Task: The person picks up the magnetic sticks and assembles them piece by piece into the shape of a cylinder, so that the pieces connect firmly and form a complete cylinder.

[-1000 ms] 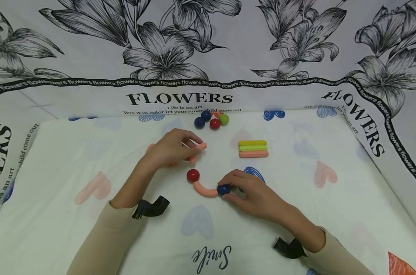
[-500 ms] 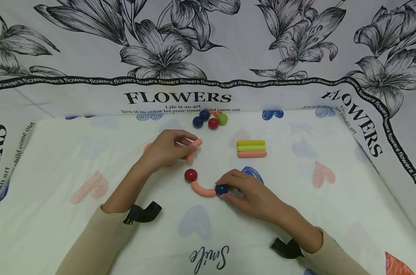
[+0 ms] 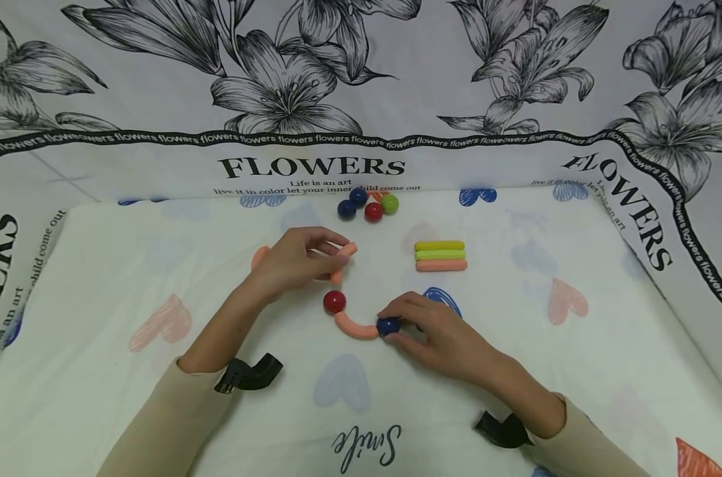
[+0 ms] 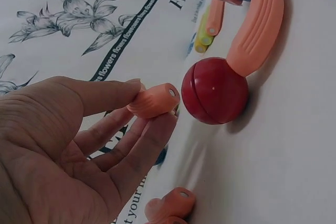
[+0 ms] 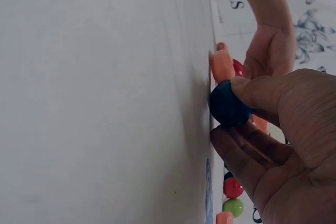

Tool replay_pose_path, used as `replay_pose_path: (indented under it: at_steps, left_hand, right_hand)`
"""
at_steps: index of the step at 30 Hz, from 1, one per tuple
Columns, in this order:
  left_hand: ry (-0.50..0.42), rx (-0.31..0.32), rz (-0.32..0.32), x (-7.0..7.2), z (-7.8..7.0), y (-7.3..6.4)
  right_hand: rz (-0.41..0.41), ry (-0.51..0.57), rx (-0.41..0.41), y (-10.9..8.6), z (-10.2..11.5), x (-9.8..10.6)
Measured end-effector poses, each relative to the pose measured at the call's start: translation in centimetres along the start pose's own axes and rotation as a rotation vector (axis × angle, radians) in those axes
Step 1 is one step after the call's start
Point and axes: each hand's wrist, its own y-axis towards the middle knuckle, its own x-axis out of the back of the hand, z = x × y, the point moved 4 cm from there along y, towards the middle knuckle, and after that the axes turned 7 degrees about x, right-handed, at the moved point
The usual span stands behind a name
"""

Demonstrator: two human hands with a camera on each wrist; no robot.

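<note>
My left hand (image 3: pixel 295 262) pinches a curved orange magnetic rod (image 4: pixel 155 100) between thumb and fingers. The rod's lower end is very close to a red ball (image 3: pixel 334 302); I cannot tell whether they touch. Another curved orange rod (image 3: pixel 356 327) joins that red ball to a blue ball (image 3: pixel 387 326) on the cloth. Thumb and fingertips of my right hand (image 3: pixel 435 334) grip the blue ball, which shows large in the right wrist view. More orange pieces (image 4: pixel 176 205) lie beyond the left hand, mostly hidden by it in the head view.
Toward the back lie two blue balls (image 3: pixel 346 210), a red ball (image 3: pixel 373 212) and a green ball (image 3: pixel 390 203). Yellow, lime and orange straight rods (image 3: pixel 441 256) lie side by side at right. Everything rests on a white printed cloth (image 3: pixel 504 371).
The left hand has brought the curved orange rod slightly nearer the red ball. My right hand keeps its grip on the blue ball in about the same place.
</note>
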Motion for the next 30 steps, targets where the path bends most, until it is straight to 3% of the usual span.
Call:
replay_pose_path:
  at_steps: [19,30]
  left_hand:
    - [-0.001,-0.037,0.048,-0.76,-0.12,-0.01]
    - [0.140,-0.055,0.020,-0.81,-0.11,-0.16]
  right_hand:
    - [0.000,0.017,0.018,0.04,0.07,0.14]
    - [0.005,0.018,0.014,0.05,0.06,0.13]
